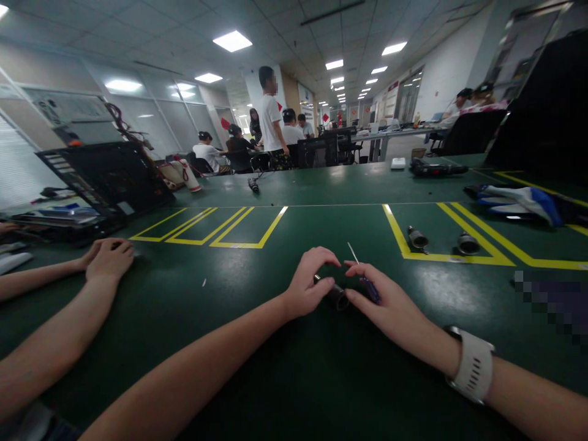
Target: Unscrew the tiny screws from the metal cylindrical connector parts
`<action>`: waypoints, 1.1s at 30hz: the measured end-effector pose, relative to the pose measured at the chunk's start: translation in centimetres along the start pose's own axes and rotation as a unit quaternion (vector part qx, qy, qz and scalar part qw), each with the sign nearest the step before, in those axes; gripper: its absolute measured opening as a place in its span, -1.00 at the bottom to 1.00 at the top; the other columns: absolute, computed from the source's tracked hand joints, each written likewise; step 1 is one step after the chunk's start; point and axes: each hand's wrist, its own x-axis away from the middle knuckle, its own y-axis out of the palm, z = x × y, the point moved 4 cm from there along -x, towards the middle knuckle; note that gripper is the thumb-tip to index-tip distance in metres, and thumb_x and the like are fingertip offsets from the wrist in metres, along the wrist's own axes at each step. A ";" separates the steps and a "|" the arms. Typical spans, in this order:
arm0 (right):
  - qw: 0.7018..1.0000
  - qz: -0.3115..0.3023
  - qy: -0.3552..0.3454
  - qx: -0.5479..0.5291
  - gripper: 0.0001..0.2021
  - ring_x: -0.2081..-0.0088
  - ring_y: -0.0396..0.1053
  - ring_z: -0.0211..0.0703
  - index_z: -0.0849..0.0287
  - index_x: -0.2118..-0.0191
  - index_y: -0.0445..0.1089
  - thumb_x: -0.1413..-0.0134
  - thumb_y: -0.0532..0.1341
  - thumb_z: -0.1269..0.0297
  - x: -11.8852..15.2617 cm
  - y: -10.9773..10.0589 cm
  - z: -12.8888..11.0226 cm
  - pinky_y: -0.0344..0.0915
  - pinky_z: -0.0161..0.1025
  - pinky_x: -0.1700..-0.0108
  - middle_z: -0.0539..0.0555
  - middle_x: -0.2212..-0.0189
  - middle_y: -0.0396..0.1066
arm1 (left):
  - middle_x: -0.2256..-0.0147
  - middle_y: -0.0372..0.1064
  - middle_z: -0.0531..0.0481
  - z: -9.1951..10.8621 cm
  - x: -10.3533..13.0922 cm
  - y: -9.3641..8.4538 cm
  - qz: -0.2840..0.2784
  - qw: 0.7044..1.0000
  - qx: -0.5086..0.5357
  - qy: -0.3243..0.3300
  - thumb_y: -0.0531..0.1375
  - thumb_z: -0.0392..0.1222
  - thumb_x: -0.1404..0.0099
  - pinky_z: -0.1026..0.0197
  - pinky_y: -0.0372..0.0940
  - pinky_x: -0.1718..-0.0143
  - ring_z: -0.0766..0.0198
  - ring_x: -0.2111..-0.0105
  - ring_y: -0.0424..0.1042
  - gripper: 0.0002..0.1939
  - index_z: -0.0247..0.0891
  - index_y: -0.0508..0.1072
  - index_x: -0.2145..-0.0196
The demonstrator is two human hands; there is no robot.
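Note:
In front of me on the green table, my left hand [312, 282] curls its fingers and thumb around a dark cylindrical metal connector [340, 299]. The connector lies tilted, its round open end towards me. My right hand [379, 294] has a small screwdriver [370, 290] tucked in it, with a dark blue-purple handle. Its thin metal shaft points up and away from me, clear of the connector. The right thumb tip is close beside the connector's open end; whether it touches I cannot tell.
Two similar metal connectors [417, 237] stand inside a yellow-taped area [441, 260] at right. Blue-white gloves [528, 202] and a black tool [436, 168] lie beyond. Another person's hands [110, 257] rest on the table at left. A small connector [253, 185] lies further back.

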 end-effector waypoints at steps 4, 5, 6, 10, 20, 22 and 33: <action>0.983 -0.017 -0.109 0.149 -0.63 0.05 0.29 0.05 0.12 0.07 0.31 0.05 0.25 0.19 0.2 2.1 -1.7 0.26 0.03 0.05 0.18 0.06 0.35 | 0.38 0.26 -0.02 -2.1 0.3 -1.7 0.187 0.976 0.028 -0.110 0.00 -0.22 -0.14 0.15 0.22 0.24 0.22 0.32 0.27 -0.89 -0.25 0.29 0.39; 0.971 -0.025 -0.135 0.197 -0.58 0.06 0.29 0.06 0.15 0.04 0.30 0.07 0.26 0.16 0.1 2.7 -2.1 0.28 0.01 0.08 0.19 0.06 0.35 | 0.40 0.25 0.00 -2.6 0.3 -1.9 0.204 0.969 0.037 -0.131 0.00 -0.22 -0.14 0.17 0.22 0.26 0.24 0.35 0.27 -0.89 -0.25 0.29 0.40; 0.958 -0.032 -0.153 0.242 -0.55 0.08 0.29 0.07 0.18 0.02 0.29 0.06 0.25 0.14 -0.1 3.3 -2.4 0.30 -0.01 0.12 0.21 0.07 0.35 | 0.42 0.25 0.01 -3.0 0.3 -2.0 0.214 0.965 0.043 -0.146 0.01 -0.22 -0.15 0.18 0.22 0.28 0.25 0.36 0.27 -0.89 -0.26 0.30 0.41; 0.920 -0.056 -0.179 0.343 -0.77 0.25 0.31 -0.02 0.19 0.12 0.36 -0.10 0.11 0.33 -1.5 4.6 -2.4 0.29 -0.11 0.26 0.18 0.23 0.40 | 0.43 0.25 0.03 -3.8 0.4 -2.2 0.225 0.960 0.041 -0.161 0.03 -0.23 -0.15 0.20 0.22 0.29 0.27 0.37 0.27 -0.90 -0.27 0.31 0.42; 0.891 -0.016 -0.095 0.444 -0.76 0.29 0.31 -0.03 0.17 0.23 0.41 -0.19 0.00 0.39 -5.3 -1.2 3.2 0.24 -0.14 0.29 0.20 0.30 0.41 | 0.40 0.30 0.02 -3.4 0.4 -1.8 0.155 0.977 -0.019 -0.146 0.05 -0.27 -0.19 0.20 0.25 0.28 0.29 0.37 0.28 -0.91 -0.28 0.34 0.42; 0.884 0.000 -0.067 0.462 -0.76 0.27 0.32 -0.01 0.20 0.24 0.42 -0.19 0.00 0.38 -5.9 -2.8 4.6 0.24 -0.13 0.27 0.22 0.30 0.41 | 0.40 0.30 0.03 -3.3 0.4 -1.8 0.145 0.979 -0.025 -0.143 0.05 -0.26 -0.20 0.20 0.25 0.29 0.29 0.37 0.28 -0.90 -0.28 0.34 0.42; 0.873 0.047 0.020 0.486 -0.72 0.23 0.35 0.07 0.29 0.23 0.43 -0.18 -0.02 0.35 -6.8 -7.9 8.7 0.26 -0.05 0.22 0.31 0.27 0.41 | 0.44 0.30 0.04 -3.2 0.2 -1.5 0.122 0.983 -0.034 -0.133 0.05 -0.27 -0.20 0.21 0.25 0.33 0.29 0.39 0.29 -0.88 -0.29 0.36 0.44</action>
